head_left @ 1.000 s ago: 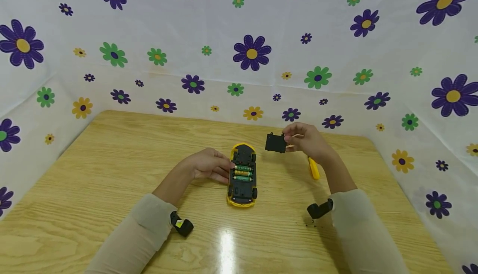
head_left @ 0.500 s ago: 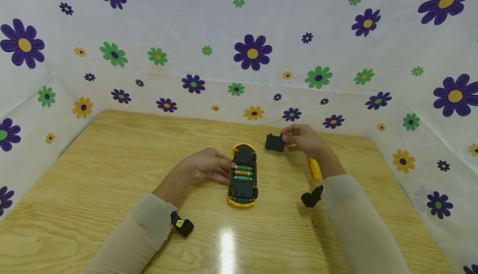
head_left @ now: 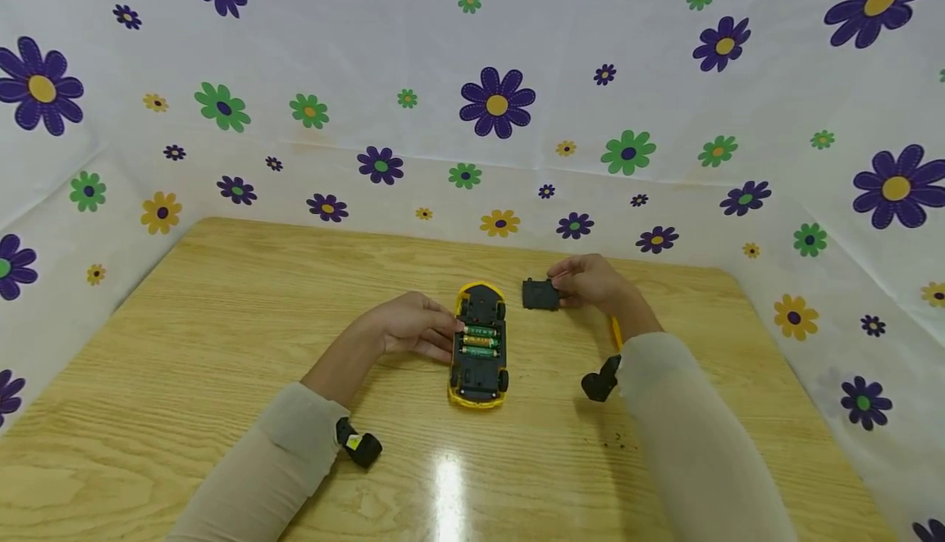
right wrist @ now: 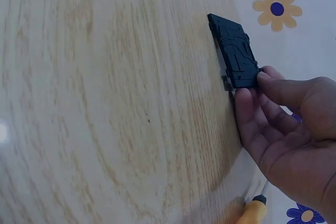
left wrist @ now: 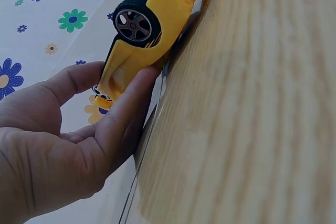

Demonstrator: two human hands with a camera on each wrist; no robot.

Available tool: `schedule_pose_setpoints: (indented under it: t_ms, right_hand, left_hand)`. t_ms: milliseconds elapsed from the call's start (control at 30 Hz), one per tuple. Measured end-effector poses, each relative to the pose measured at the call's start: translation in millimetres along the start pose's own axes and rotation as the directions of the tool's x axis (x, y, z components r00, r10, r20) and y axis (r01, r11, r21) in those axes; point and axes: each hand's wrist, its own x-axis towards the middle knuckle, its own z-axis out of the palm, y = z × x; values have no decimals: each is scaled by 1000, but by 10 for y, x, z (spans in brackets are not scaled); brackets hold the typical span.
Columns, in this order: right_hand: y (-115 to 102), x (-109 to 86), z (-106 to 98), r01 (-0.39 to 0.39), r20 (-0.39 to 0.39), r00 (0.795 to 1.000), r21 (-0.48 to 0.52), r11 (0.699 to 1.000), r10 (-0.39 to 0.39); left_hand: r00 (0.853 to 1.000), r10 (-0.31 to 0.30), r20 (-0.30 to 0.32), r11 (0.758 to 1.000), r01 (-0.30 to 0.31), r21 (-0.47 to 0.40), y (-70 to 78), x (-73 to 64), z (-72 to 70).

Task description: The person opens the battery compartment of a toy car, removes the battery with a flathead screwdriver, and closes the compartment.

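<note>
A yellow toy car (head_left: 481,378) lies upside down on the wooden table, its black underside facing up. Three green-and-gold batteries (head_left: 481,342) sit side by side in its uncovered compartment. My left hand (head_left: 413,329) grips the car's left side, thumb on the upper edge and fingers beneath, as the left wrist view shows beside a wheel (left wrist: 133,25). To the right of the car, my right hand (head_left: 594,284) pinches a black battery cover (head_left: 540,294) by its right edge, between thumb and fingers. In the right wrist view the cover (right wrist: 234,51) is tilted, close over the table.
A screwdriver with a yellow handle (right wrist: 253,213) lies on the table near my right wrist, partly hidden by the arm in the head view. Several tiny dark screws (head_left: 617,444) lie nearer the front. A flowered cloth (head_left: 413,116) stands behind the table.
My right hand has come slightly down and toward the front with the battery cover, which now looks flatter. The left hand and the car stay in place.
</note>
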Motion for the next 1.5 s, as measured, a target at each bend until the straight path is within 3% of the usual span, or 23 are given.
schedule_pose_setpoints:
  t_ms: [433, 1000, 1100, 1267, 1500]
  right_hand:
    - [-46, 33, 47, -15, 12, 1000, -106, 994, 16]
    - [-125, 32, 126, -10, 1, 1000, -72, 997, 10]
    - [-122, 20, 114, -17, -10, 1000, -61, 998, 16]
    - [-134, -9, 66, -2, -33, 999, -132, 991, -2]
    - [-232, -89, -70, 20, -7, 1000, -162, 987, -22]
  left_hand:
    - [1000, -1, -5, 1000, 1, -2, -4, 12, -7]
    - [1000, 3, -12, 1000, -3, 0, 11, -13, -30]
    - [1000, 3, -7, 1000, -3, 2, 6, -14, -26]
    - [1000, 1, -5, 1000, -1, 4, 2, -19, -3]
    - [1000, 8, 1, 1000, -8, 11, 5, -11, -9]
